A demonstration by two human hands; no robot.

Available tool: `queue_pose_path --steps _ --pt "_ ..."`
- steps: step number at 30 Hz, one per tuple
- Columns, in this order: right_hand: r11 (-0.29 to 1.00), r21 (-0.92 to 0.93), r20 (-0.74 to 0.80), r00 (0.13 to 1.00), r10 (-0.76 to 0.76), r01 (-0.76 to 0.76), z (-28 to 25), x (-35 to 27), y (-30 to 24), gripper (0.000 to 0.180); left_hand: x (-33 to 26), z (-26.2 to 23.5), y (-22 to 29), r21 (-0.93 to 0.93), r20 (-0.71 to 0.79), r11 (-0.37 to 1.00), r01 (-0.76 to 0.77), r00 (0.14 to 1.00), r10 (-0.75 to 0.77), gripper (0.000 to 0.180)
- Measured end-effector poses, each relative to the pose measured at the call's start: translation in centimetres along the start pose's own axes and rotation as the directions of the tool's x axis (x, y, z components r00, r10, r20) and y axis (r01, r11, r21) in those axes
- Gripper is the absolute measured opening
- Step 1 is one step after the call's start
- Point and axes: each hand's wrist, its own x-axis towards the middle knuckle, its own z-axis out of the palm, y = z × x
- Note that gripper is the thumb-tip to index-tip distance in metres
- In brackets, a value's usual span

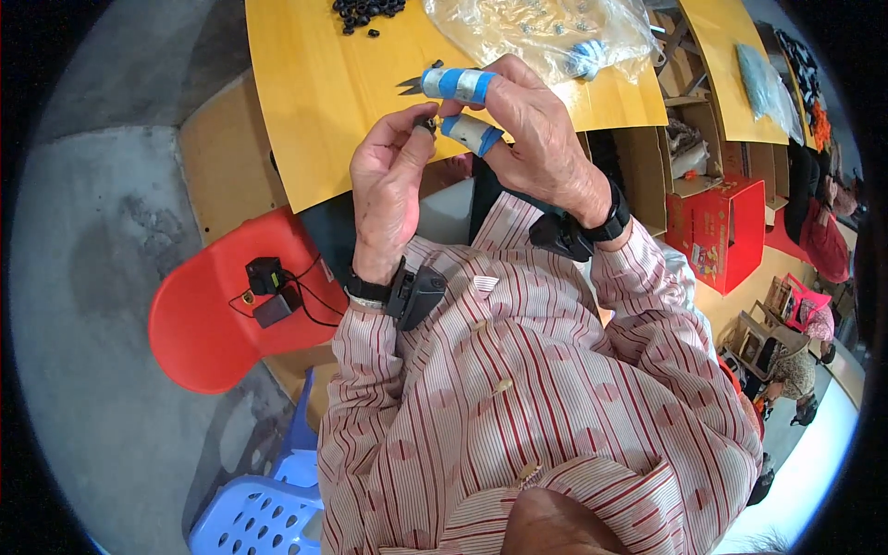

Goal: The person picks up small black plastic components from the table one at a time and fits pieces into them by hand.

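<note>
Nearest the camera, wears a red-striped shirt [573,398]. Pinches a small black piece [427,124] between thumb and forefinger of the left hand [388,180], over the yellow table [314,92]. Holds a pointed metal tool [415,86] in the right hand [548,134], with taped forefinger and thumb spread.

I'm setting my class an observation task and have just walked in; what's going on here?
A person at a yellow table pinches a small black part between the thumb and fingertips of the left hand. The right hand, with tape on its thumb and index finger, holds a pointed tool, its blades pointing left, above the part. More black pieces lie in a pile at the top of the view, with a clear bag to their right.
</note>
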Motion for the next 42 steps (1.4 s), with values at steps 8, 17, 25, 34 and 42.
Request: queue_pose_path --steps 8,17,25,34,42 --pt "0.989 -0.125 0.053 0.996 -0.076 0.082 -0.2 0.3 -0.4 0.037 -0.2 0.2 0.0 0.067 0.032 0.998 -0.022 0.999 0.020 0.020" --pt "0.992 -0.111 0.082 0.996 -0.043 0.052 -0.9 0.4 -0.9 0.046 -0.2 -0.8 -0.5 -0.041 0.048 0.995 0.095 0.995 -0.093 0.024" --pt "1.000 -0.003 0.071 0.997 -0.010 0.010 -1.0 -0.4 -0.7 0.046 -0.1 -0.7 -0.4 -0.115 0.026 0.982 0.151 0.989 -0.149 0.025" --pt "0.985 -0.066 0.159 0.977 -0.145 0.157 -0.5 -0.1 -0.9 0.036 -0.6 -1.3 -0.4 0.004 0.102 0.996 0.090 0.991 -0.090 0.016" --pt "0.976 -0.105 0.294 0.944 -0.153 0.191 0.7 -0.7 -0.9 0.025 -1.0 -2.0 -0.7 0.362 0.009 0.932 0.031 0.999 -0.037 0.012"
